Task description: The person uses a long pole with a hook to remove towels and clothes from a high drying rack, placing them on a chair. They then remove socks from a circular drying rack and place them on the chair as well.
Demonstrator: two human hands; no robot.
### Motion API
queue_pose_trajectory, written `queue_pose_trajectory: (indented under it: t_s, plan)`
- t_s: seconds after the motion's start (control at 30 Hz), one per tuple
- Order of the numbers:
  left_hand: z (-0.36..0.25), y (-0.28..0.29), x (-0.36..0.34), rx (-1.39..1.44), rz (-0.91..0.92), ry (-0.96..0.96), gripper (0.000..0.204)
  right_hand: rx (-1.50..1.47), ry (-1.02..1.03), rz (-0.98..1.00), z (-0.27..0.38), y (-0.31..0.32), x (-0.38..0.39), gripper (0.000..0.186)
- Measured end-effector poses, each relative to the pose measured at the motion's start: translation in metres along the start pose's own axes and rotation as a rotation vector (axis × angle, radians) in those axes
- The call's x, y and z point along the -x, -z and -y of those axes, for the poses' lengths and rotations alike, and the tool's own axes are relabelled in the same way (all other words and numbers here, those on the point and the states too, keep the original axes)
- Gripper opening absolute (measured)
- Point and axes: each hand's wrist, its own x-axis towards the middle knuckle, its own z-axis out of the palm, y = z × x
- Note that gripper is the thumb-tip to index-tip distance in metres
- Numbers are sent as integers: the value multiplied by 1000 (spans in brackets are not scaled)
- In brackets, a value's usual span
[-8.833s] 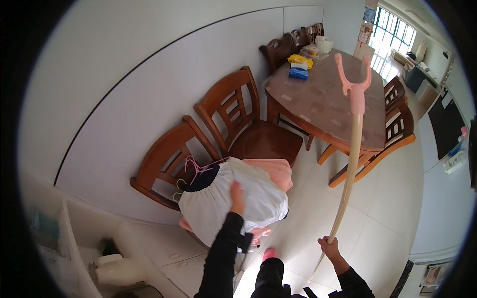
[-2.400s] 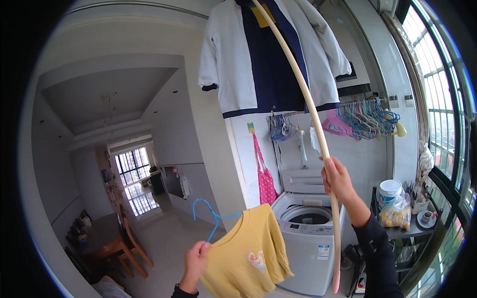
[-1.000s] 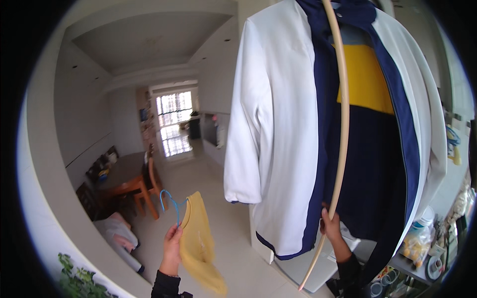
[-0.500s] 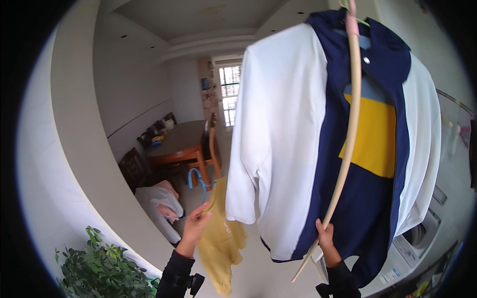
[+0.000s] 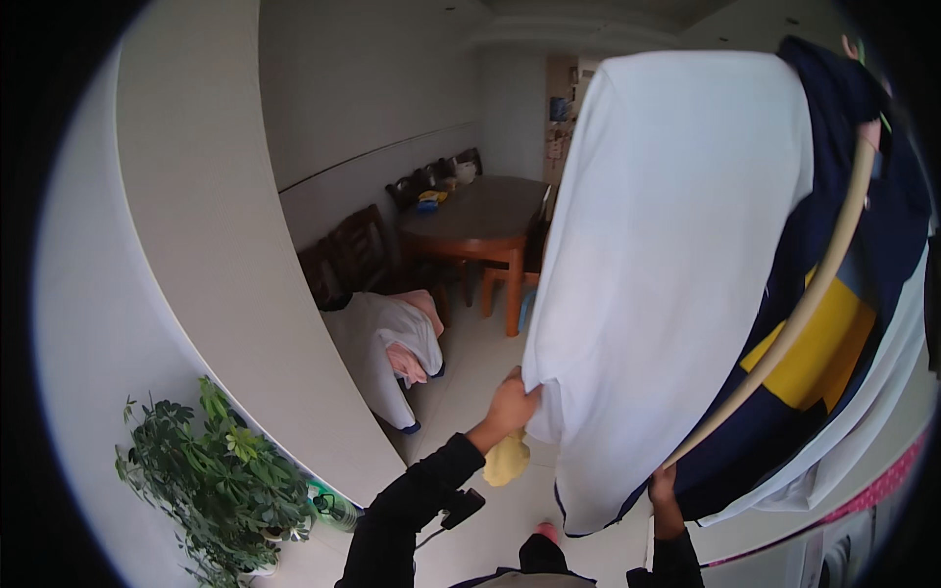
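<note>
My right hand [image 5: 667, 485] is closed around the lower part of a long pale pole [image 5: 809, 299]. From the pole's upper end hangs a jacket [image 5: 667, 216] with white sleeves, a navy body and a yellow panel, on a green hanger [image 5: 885, 122]. My left hand [image 5: 512, 404] is closed at the edge of the jacket's white sleeve, which covers its fingertips. Below that hand shows part of a yellow garment [image 5: 507, 461]; the rest is behind the sleeve. A bit of blue hanger [image 5: 527, 310] peeks out above.
A leafy plant [image 5: 225, 480] stands at the lower left, with a green bottle [image 5: 333, 507] beside it. Beyond the wall edge [image 5: 211, 245], white and pink clothes [image 5: 402, 338] lie over a chair near a dark dining table [image 5: 475, 211]. A white washing machine [image 5: 833, 559] is at the lower right.
My view has turned left. The pole now leans further right with the jacket. My left hand, with the yellow garment, has come in against the white sleeve, which hides most of the garment.
</note>
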Motion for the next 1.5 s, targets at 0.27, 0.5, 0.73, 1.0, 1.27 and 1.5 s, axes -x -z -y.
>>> queue_pose_trajectory:
  t_s: [0.27,0.5,0.73,1.0,1.27,1.5]
  plan:
    - [69,61,-41,-118,-113,353,42,221,-125,-79,-31,-43,-185,39]
    - [130,64,-31,-73,2,347,64,183,-6,36,-126,-89,-284,32]
    - [206,79,-74,-205,-156,386,28,140,75,121,-186,-146,-366,29]
    - [254,152,-166,-181,-469,644,50,274,-183,110,-241,-186,-433,40]
    - [269,164,-203,223,-230,602,70,-16,-245,198,-267,-186,-503,24]
    - [275,175,-225,-65,-480,543,66,-71,-283,281,-282,-176,-566,19]
